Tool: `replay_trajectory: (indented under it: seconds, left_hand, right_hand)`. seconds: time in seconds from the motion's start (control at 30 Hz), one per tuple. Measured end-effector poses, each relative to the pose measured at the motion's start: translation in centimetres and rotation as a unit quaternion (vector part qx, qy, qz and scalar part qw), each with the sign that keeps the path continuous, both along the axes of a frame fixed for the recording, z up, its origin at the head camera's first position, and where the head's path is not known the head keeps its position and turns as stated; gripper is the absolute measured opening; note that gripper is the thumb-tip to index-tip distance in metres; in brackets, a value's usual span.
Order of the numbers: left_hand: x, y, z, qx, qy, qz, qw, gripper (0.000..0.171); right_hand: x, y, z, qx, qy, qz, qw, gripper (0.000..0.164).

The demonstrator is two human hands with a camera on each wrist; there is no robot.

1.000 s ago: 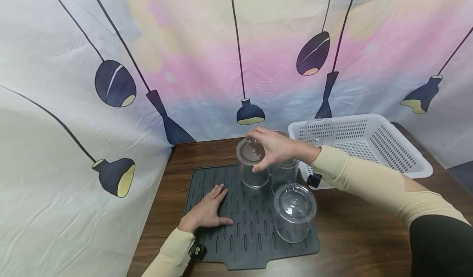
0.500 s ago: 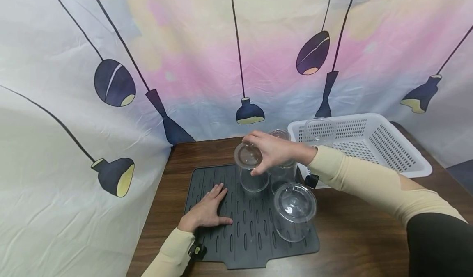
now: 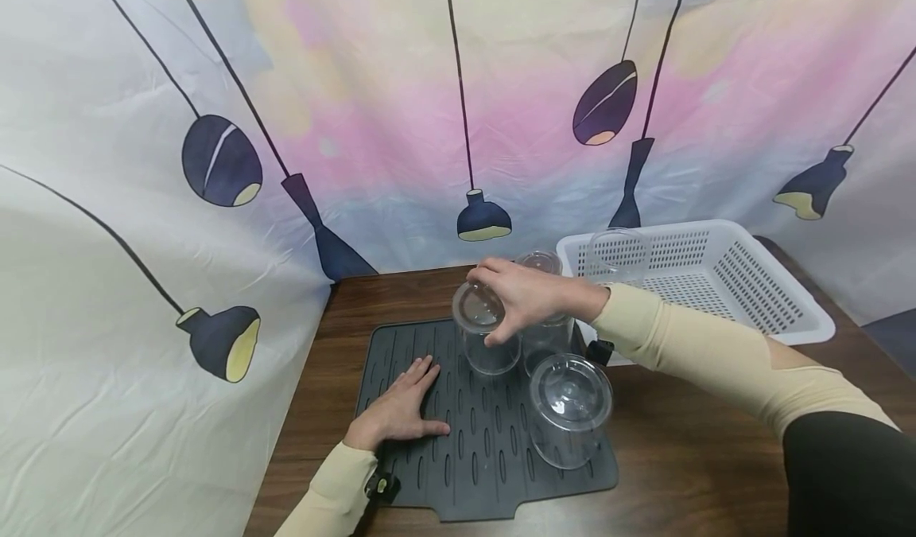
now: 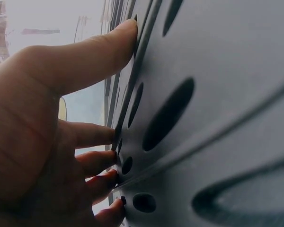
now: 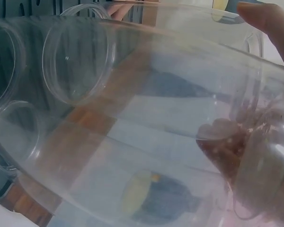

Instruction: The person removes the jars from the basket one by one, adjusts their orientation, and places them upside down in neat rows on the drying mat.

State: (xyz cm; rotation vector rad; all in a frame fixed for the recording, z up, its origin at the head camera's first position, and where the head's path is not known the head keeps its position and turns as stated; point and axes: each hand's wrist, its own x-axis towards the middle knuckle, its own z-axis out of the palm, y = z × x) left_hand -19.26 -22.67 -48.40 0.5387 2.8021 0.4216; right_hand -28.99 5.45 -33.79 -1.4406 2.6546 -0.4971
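Observation:
In the head view my right hand (image 3: 525, 294) grips a clear lidded canister (image 3: 487, 350) from above, thumb on the near side of its lid and fingers over the far side. This canister stands upright at the back of the dark grey drying mat (image 3: 465, 477). A second clear canister (image 3: 545, 338) is right beside it, partly hidden by my right hand and wrist. Nearer me, a third lidded canister (image 3: 571, 398) stands at the mat's right side. My left hand (image 3: 397, 414) rests on the mat's left part, fingers spread. The right wrist view is mostly filled by clear plastic.
A white perforated basket (image 3: 790, 290) stands at the back right of the wooden table (image 3: 687, 449). One clear round container (image 3: 621, 252) shows inside its left end. A printed cloth (image 3: 401, 107) hangs right behind the table. My right forearm crosses over the basket's front.
My right hand and the gripped canister have shifted slightly toward me and to the left. The left hand stays in place on the mat.

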Motion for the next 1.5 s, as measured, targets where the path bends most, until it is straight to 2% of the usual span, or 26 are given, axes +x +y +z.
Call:
replay_trajectory:
  seconds: [0.5,1.2,1.5]
  left_hand:
    - [-0.05,0.04,-0.11,-0.005,-0.004,0.003,1.0000,0.104]
    - [0.02,0.00,0.02,0.002,0.000,-0.001,1.0000,0.104]
    - [-0.01,0.04,-0.06,0.000,-0.001,-0.001,1.0000,0.104]
  right_hand:
    - [0.26,-0.47,-0.25,0.031,0.025,-0.011,0.999,0.102]
    - [0.39,-0.86,0.05,0.115,0.053,-0.009,0.992,0.103]
    - [0.21,-0.92,-0.07,0.133,0.046,-0.013,0.990,0.103]
